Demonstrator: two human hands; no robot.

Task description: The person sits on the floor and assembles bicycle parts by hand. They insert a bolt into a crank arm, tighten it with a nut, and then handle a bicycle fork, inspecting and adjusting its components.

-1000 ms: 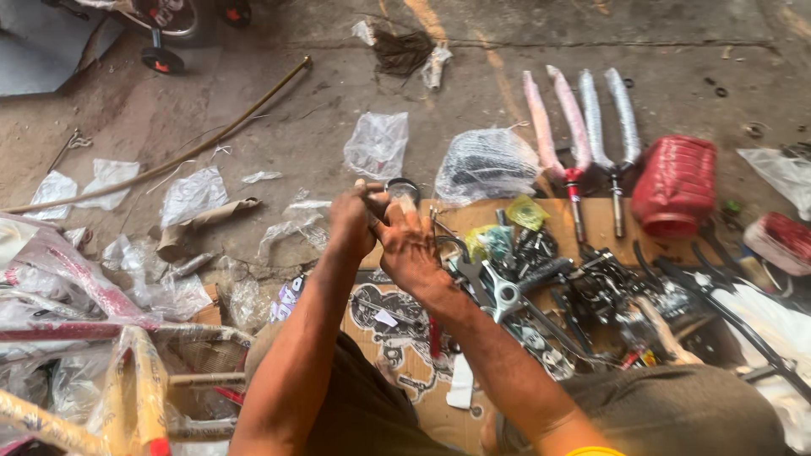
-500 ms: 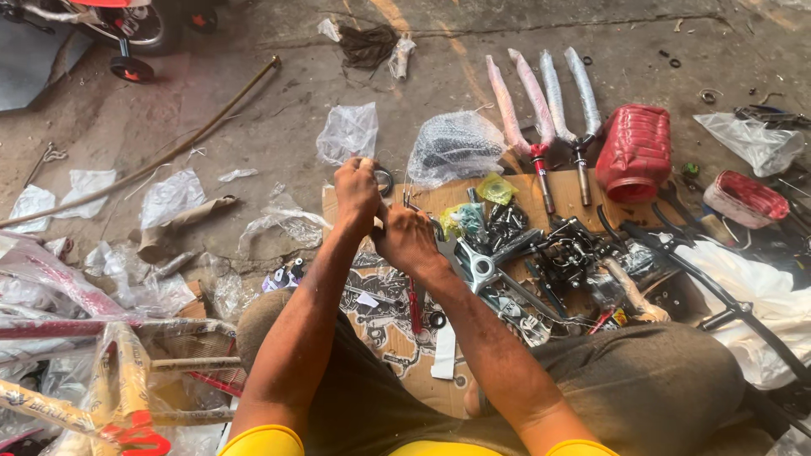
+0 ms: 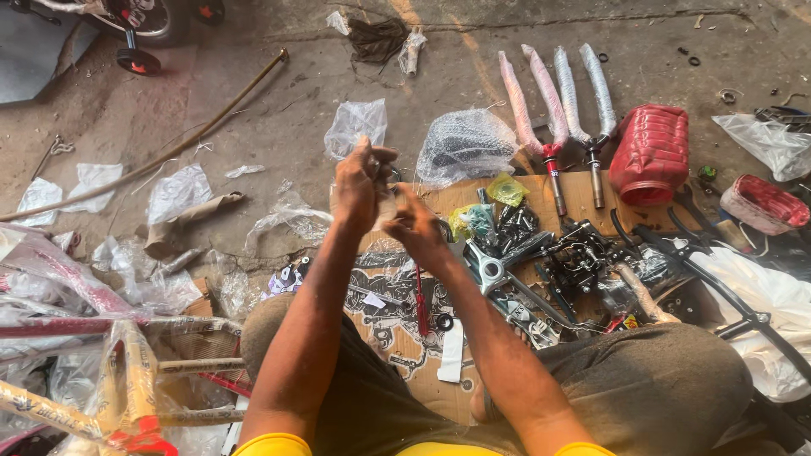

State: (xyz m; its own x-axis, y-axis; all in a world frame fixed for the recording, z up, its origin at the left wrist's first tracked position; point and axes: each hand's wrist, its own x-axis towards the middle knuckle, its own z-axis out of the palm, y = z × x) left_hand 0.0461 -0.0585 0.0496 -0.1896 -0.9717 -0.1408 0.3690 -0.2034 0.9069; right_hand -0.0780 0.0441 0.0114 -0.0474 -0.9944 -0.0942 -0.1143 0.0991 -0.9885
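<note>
The person sits on the concrete floor [image 3: 279, 135] with both forearms stretched forward and the two hands brought together above a sheet of printed cardboard [image 3: 397, 329]. The left hand [image 3: 359, 187] is curled shut around a small part [image 3: 387, 205] that shows only as a pale sliver between the hands; what kind of part it is cannot be told. The right hand [image 3: 418, 226] pinches at the same piece from the other side, fingertips against it. So the part sits in the air between both hands, over the far edge of the cardboard, just in front of a crumpled clear plastic bag [image 3: 356, 127].

This looks like fine fitting or unwrapping work on one small piece, with the left hand steadying and the right hand doing the turning or pulling. The next move calls for a firm hold from the left hand and a small, precise motion from the right.

To the right lie loose bicycle parts: a metal bracket [image 3: 490, 268], a heap of dark hardware [image 3: 583, 253], four wrapped fork legs [image 3: 553, 93] and a red padded seat [image 3: 650, 152]. A red-handled screwdriver [image 3: 420, 304] lies on the cardboard under the right forearm. Wrapped frame tubes [image 3: 93, 338] lie at the left.
</note>
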